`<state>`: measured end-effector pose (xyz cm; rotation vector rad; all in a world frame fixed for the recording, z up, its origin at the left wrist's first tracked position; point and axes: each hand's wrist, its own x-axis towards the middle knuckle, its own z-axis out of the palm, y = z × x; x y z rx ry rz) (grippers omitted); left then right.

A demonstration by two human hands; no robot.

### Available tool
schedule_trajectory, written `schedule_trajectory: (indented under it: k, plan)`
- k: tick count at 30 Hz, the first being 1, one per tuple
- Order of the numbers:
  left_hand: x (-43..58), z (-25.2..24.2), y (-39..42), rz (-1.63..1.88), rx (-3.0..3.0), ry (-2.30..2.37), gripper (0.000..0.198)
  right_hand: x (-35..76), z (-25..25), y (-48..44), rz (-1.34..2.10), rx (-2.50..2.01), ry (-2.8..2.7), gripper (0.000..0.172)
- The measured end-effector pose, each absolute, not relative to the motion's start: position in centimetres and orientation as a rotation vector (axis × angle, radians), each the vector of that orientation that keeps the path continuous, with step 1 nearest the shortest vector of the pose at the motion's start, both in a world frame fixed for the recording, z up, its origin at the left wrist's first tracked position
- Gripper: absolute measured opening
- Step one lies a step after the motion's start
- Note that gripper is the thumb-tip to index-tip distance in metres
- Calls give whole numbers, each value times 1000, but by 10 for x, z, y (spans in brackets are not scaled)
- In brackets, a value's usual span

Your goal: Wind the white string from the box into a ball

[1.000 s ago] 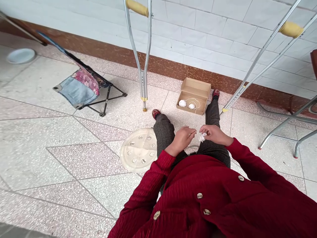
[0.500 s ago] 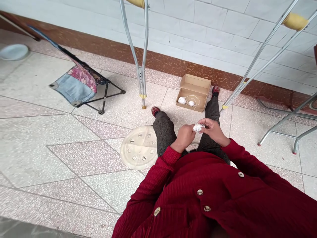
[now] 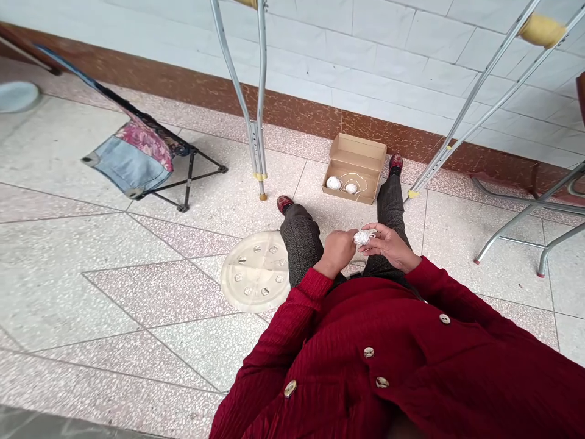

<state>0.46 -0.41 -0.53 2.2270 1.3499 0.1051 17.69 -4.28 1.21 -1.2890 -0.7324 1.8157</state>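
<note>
My left hand (image 3: pixel 338 251) is closed around one side of a small ball of white string (image 3: pixel 364 237), which it holds above my lap. My right hand (image 3: pixel 388 244) is just to the right of the ball, with its fingers spread and its fingertips close to the string. Beyond my feet, an open cardboard box (image 3: pixel 354 167) sits on the floor. Inside it are two white string balls (image 3: pixel 334 183) joined by loose string.
Two aluminium crutches (image 3: pixel 247 103) stand against the tiled wall. A folding stool (image 3: pixel 150 152) is at the left, with a round plastic lid (image 3: pixel 256 271) beside my left knee. Metal furniture legs (image 3: pixel 525 225) stand at the right, and a pale dish (image 3: pixel 16 96) is at the far left.
My right hand has opened and drawn slightly away from the string ball, which now looks rounder than a second ago. The view has shifted a little.
</note>
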Motion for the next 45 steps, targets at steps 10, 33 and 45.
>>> schedule_trajectory:
  k: [10, 33, 45]
  plan:
    - [9, -31, -15, 336, 1742, 1135, 35, 184, 18, -35, 1824, -1154, -657, 52]
    - [-12, -5, -33, 247, 2261, 1157, 35, 202, -3, -4, 1362, -1351, -876, 37]
    - [-2, 40, 27, 437, 2693, 879, 25, 190, -23, -27, 1142, -1515, -1538, 13]
